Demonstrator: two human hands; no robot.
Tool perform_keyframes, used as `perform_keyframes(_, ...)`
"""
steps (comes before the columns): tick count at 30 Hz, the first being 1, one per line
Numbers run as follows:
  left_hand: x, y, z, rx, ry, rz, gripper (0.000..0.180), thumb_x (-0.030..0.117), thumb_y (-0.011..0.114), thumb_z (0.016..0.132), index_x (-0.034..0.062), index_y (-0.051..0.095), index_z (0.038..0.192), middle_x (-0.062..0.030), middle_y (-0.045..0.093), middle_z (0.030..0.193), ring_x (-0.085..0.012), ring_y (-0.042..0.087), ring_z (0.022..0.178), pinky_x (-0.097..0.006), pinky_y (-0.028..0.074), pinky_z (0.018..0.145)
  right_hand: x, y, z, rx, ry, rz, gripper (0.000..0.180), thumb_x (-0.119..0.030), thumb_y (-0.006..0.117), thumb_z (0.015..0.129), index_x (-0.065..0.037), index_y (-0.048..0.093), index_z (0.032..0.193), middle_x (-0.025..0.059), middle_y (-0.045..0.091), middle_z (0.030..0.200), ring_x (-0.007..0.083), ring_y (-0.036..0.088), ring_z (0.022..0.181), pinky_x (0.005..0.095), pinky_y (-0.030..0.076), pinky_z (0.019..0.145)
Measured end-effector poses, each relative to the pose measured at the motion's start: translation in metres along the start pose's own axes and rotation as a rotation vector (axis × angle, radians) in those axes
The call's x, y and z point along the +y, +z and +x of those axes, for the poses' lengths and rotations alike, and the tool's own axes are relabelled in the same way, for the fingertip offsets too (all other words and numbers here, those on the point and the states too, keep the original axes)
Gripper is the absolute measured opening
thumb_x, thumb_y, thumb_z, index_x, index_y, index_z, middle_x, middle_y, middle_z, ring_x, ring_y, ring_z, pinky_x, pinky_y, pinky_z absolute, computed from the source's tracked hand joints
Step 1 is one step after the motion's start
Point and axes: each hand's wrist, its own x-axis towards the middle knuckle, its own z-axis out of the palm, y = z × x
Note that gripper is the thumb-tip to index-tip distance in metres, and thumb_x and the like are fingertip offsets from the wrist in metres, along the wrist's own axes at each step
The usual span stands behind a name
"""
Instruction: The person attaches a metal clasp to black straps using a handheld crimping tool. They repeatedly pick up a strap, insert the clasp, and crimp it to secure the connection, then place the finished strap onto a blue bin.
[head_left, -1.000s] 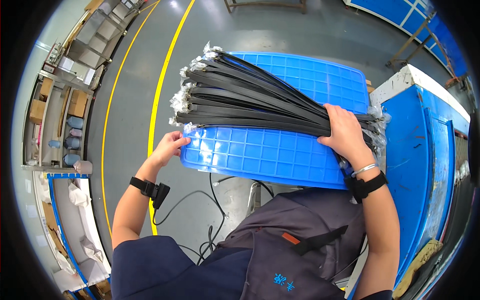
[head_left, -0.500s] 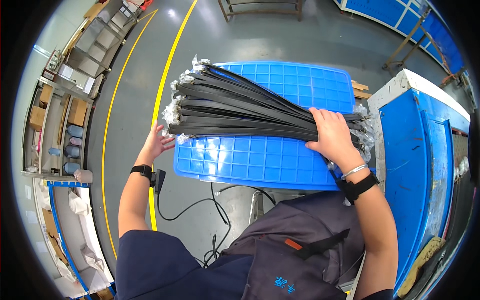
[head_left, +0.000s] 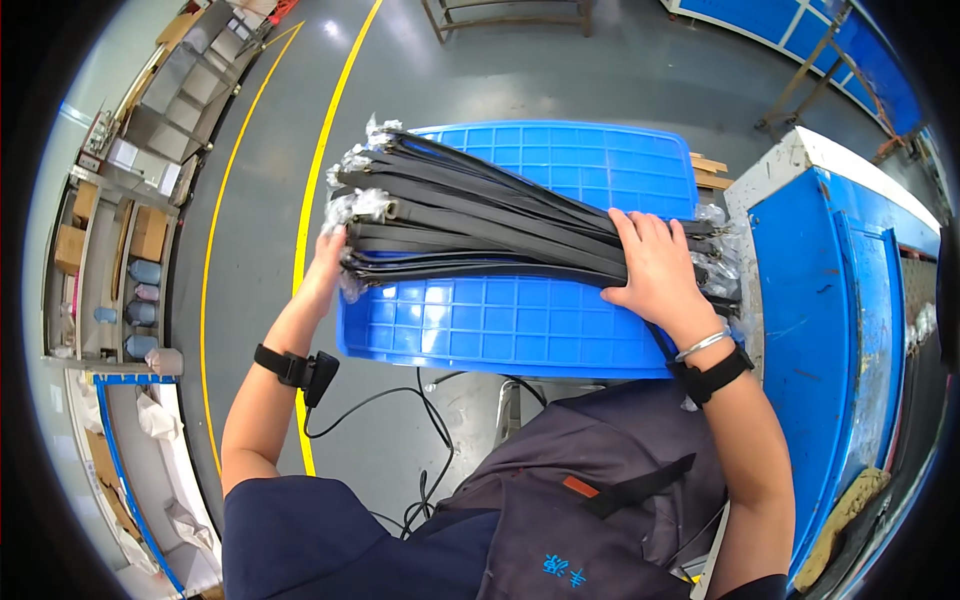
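Observation:
A thick bundle of flat black straps [head_left: 490,215] lies across an upturned-looking blue plastic tray [head_left: 480,335], fanned at the left and gathered at the right. Clear plastic wraps [head_left: 372,205] cover their left ends, and more plastic wraps [head_left: 715,270] show at the right ends. My right hand [head_left: 655,265] is closed over the gathered part, with the fingers across the top and the thumb at the near edge. My left hand [head_left: 326,268] rests against the wrapped left ends, fingers stretched along them and partly hidden by the plastic.
A blue cabinet with a white top [head_left: 820,330] stands close on the right. Shelves with boxes and spools [head_left: 140,260] line the left wall. A black cable [head_left: 430,440] hangs in loops below the tray. Wood strips [head_left: 710,172] show behind the tray's right end.
My left hand has moved up and inward from beside the bundle to touch its left ends. The near strap ends there have shifted. My right hand has stayed on the bundle.

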Motion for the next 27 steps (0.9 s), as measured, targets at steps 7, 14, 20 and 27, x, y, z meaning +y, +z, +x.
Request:
perform_keyframes(7, 0.033, 0.018, -0.044, 0.319, 0.483, 0.741, 0.069, 0.028, 0.06, 0.081, 0.0001, 0.026, 0.135, -0.0228, 0.026, 0.138, -0.0356, 0.027, 0.127, -0.04, 0.022, 0.105, 0.012, 0.001, -0.001, 0.011, -0.014, 0.054, 0.088, -0.028, 0.08, 0.051, -0.006, 0.04, 0.125, 0.0142, 0.049, 0.115, 0.0304, 0.046, 0.109, 0.0432, 0.032, 0.096)
perform_keyframes(14, 0.109, 0.116, -0.075, -0.154, 0.818, 1.111, 0.088, 0.013, 0.075, 0.063, 0.0041, 0.026, 0.136, -0.0182, 0.021, 0.142, -0.0359, 0.018, 0.133, -0.046, 0.014, 0.108, 0.022, 0.002, 0.009, -0.028, -0.004, 0.037, 0.074, -0.03, 0.079, 0.053, -0.007, 0.048, 0.116, 0.0105, 0.055, 0.097, 0.0271, 0.053, 0.095, 0.0404, 0.039, 0.086)
perform_keyframes(20, 0.147, 0.202, -0.041, -0.419, 1.004, 1.231, 0.105, 0.031, 0.08, 0.056, 0.0068, 0.02, 0.139, -0.0198, 0.017, 0.143, -0.0356, 0.015, 0.134, -0.051, 0.013, 0.107, -0.002, -0.008, -0.031, 0.107, 0.092, -0.095, 0.089, -0.032, 0.077, 0.06, -0.002, 0.034, 0.131, 0.0187, 0.039, 0.131, 0.0326, 0.032, 0.127, 0.0489, 0.02, 0.106)
perform_keyframes(27, 0.148, 0.235, -0.017, -0.622, 0.975, 1.183, 0.109, 0.045, 0.077, 0.054, 0.0067, 0.02, 0.139, -0.0231, 0.026, 0.139, -0.0374, 0.023, 0.131, -0.053, 0.017, 0.105, 0.015, -0.036, -0.123, 0.361, 0.402, 0.331, 0.065, -0.023, 0.066, 0.075, 0.001, 0.036, 0.128, 0.0202, 0.04, 0.128, 0.0345, 0.036, 0.122, 0.0442, 0.027, 0.102)
